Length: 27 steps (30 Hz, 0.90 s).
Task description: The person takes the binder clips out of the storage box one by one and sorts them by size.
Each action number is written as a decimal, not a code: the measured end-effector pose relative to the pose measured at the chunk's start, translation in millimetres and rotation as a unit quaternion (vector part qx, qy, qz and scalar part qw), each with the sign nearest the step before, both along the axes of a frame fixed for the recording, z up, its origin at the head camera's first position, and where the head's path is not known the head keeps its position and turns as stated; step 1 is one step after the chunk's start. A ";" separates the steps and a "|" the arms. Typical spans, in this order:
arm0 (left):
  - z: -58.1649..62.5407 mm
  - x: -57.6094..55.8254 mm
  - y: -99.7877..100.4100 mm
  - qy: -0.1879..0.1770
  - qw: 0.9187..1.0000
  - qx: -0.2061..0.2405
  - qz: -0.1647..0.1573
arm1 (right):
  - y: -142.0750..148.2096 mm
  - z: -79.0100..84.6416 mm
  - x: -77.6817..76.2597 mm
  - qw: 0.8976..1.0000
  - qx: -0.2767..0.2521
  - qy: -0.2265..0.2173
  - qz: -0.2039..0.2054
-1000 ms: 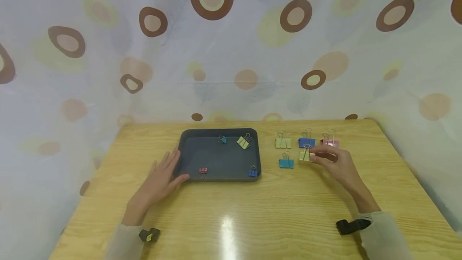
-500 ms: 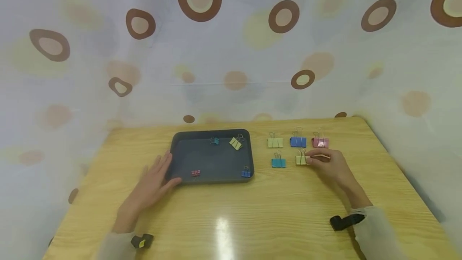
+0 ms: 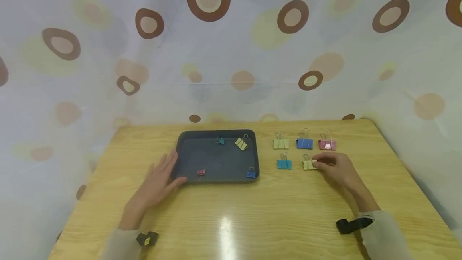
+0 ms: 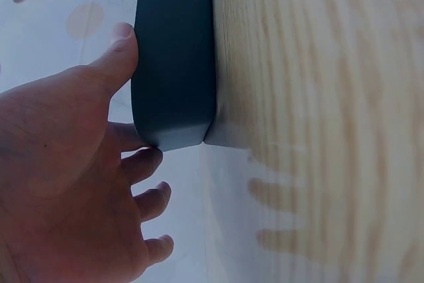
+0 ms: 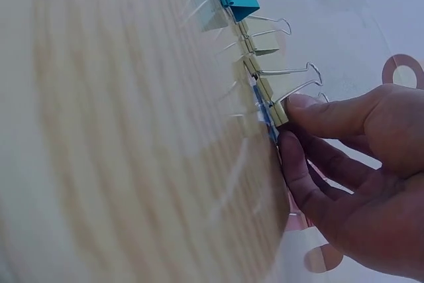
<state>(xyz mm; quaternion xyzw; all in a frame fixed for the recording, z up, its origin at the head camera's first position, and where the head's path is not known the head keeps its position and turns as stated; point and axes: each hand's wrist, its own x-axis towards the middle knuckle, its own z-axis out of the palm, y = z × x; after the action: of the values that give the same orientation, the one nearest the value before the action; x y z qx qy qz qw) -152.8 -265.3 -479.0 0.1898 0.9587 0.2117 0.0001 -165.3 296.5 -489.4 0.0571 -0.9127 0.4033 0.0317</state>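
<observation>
My right hand [image 3: 339, 169] pinches the right end of a small pale-yellow binder clip [image 3: 308, 165] between thumb and fingers. That clip stands on the table with its wire handles up, to the right of a teal binder clip [image 3: 284, 164]. In the right wrist view, thumb and fingertips close on the end of the yellow clip [image 5: 265, 89]. On the other side, my left hand [image 3: 153, 185] lies at the near left corner of a dark tray [image 3: 216, 159], fingers extended. Its thumb and index finger touch the tray's outer wall [image 4: 173, 51] in the left wrist view.
Behind the held clip stand larger yellow [image 3: 281, 144], blue [image 3: 304, 143] and pink [image 3: 327, 145] binder clips in a row. Inside the tray lie small teal [image 3: 221, 141], yellow [image 3: 241, 144], red [image 3: 201, 172] and blue [image 3: 251, 174] clips. A patterned curtain [image 3: 242, 99] hangs behind the table.
My right hand has lowered the yellow binder clip from in front of the blue one to the front row, beside the teal clip. The left hand stays at the tray.
</observation>
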 end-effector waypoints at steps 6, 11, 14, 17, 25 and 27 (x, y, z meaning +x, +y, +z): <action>1.8 -1.3 2.3 0.005 1.000 0.007 -0.003 | 0.9 2.7 0.9 1.000 -0.004 -0.012 -0.003; 0.2 -1.7 3.3 0.005 1.000 -0.001 -0.005 | 5.1 8.5 4.4 1.000 -0.010 -0.016 -0.016; 0.0 -2.0 4.4 0.003 1.000 -0.001 -0.004 | 9.9 15.0 6.9 0.999 -0.036 0.010 -0.023; 2.1 -2.1 5.8 0.002 1.000 -0.001 -0.004 | 11.6 20.7 7.5 0.996 -0.071 0.054 -0.014; 1.1 -2.2 2.6 0.000 1.000 -0.004 -0.003 | -20.0 43.5 13.4 0.988 -0.120 0.089 0.033; 0.0 -1.3 1.5 0.001 1.000 -0.004 -0.002 | -31.4 47.2 14.1 0.987 -0.124 0.090 0.045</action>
<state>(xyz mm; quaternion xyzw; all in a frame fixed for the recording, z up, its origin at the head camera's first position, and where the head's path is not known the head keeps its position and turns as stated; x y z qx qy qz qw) -154.1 -263.7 -479.0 0.1922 0.9592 0.2072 0.0005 -151.2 265.2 -442.2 0.1296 -0.8459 0.5072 0.1024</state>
